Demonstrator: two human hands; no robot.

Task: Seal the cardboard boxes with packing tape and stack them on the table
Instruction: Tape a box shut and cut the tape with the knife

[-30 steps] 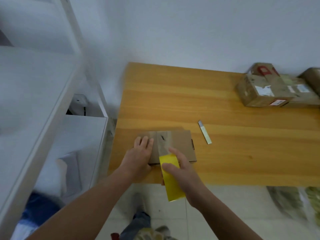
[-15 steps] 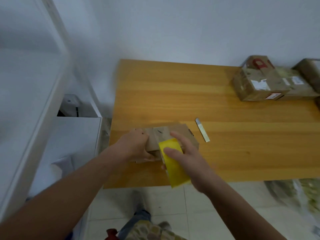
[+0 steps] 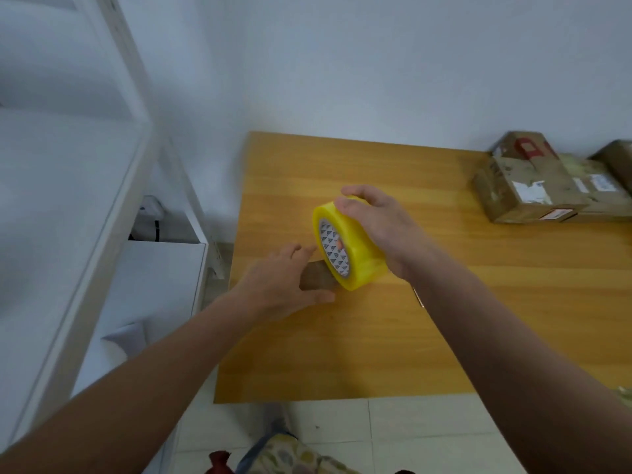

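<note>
Seen from the head camera, a person leans over a wooden table (image 3: 496, 302) with both bare forearms reaching in from the bottom of the frame. The right hand (image 3: 379, 227) is raised above the tabletop, fingers and thumb curled over the rim of a roll of yellow packing tape (image 3: 359, 265), which stands on edge with its printed white core facing left. The left hand (image 3: 280, 285) lies lower, near the table's left edge, fingers splayed and fairly straight, thumb stretched along the near side, pressing on a small brown cardboard box (image 3: 318, 277). Only a sliver of the box shows between that hand and the roll, which sits just above and in front of it; whether tape touches the cardboard cannot be told. At the far right of the table, well apart, a cluster of worn cardboard parcels (image 3: 526, 193) bearing white labels sits against the wall. A white shelving frame (image 3: 136, 159) stands to the left.
</note>
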